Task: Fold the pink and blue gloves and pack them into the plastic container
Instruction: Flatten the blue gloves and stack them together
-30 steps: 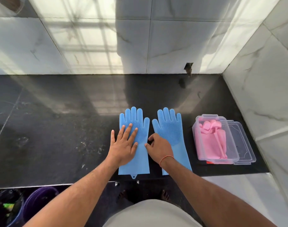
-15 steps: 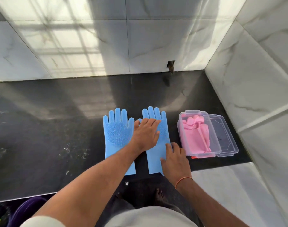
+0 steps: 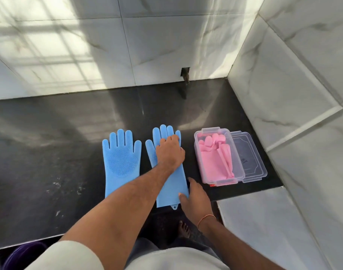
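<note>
Two blue gloves lie flat, fingers pointing away, on the black counter (image 3: pixel 49 152). The left blue glove (image 3: pixel 120 162) lies untouched. My left hand (image 3: pixel 169 151) presses palm-down on the upper part of the right blue glove (image 3: pixel 173 189), fingers curled over the base of its fingers. My right hand (image 3: pixel 196 201) rests at that glove's cuff, its thumb on the lower right corner. Pink gloves (image 3: pixel 215 162) lie folded inside the clear plastic container (image 3: pixel 198 137) to the right.
The container's clear lid (image 3: pixel 250 158) lies beside it against the right marble wall (image 3: pixel 293 94). The counter ends just right of the lid and at the front edge near my body. A purple bucket (image 3: pixel 22 254) stands below at the left.
My left hand crossed from the left glove to the right glove's palm and slid up toward its fingers. My right hand dropped to that glove's cuff corner. The camera view shifted right.
</note>
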`<state>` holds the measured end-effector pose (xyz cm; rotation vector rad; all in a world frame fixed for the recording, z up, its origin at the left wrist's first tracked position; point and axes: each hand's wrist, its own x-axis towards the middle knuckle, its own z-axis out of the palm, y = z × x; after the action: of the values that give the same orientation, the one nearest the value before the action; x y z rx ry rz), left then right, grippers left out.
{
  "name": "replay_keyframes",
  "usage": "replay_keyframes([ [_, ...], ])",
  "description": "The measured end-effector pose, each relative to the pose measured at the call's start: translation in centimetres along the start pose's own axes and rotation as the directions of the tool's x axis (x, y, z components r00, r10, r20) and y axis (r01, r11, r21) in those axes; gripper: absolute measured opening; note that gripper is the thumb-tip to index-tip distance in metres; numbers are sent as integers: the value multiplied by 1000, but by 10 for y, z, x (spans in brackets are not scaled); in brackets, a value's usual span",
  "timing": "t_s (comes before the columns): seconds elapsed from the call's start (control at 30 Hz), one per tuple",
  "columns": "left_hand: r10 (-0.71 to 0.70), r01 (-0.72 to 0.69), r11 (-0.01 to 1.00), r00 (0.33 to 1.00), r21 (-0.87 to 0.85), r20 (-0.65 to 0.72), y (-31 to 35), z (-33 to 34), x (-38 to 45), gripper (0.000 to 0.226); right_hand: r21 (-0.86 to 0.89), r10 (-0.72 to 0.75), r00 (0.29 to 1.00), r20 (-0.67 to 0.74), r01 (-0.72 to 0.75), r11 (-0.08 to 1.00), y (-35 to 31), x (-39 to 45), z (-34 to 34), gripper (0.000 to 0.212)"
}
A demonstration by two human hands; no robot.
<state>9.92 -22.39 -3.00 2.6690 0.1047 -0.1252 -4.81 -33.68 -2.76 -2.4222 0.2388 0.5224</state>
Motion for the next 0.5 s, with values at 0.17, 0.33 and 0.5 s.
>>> replay_keyframes([
  [0.17,-49,52,975,999,-215,22,-11,-14,6,53,249,-36,999,21,30,968,-9,-4,9,36],
  [0.33,-110,110,904,994,-413,26,-35,-38,9,56,296,-175,984,-35,178,939,-32,-11,17,38],
  [0.5,-211,173,799,977,-576,0,-70,-64,7,41,215,-351,931,-97,364,907,-60,-18,30,46],
])
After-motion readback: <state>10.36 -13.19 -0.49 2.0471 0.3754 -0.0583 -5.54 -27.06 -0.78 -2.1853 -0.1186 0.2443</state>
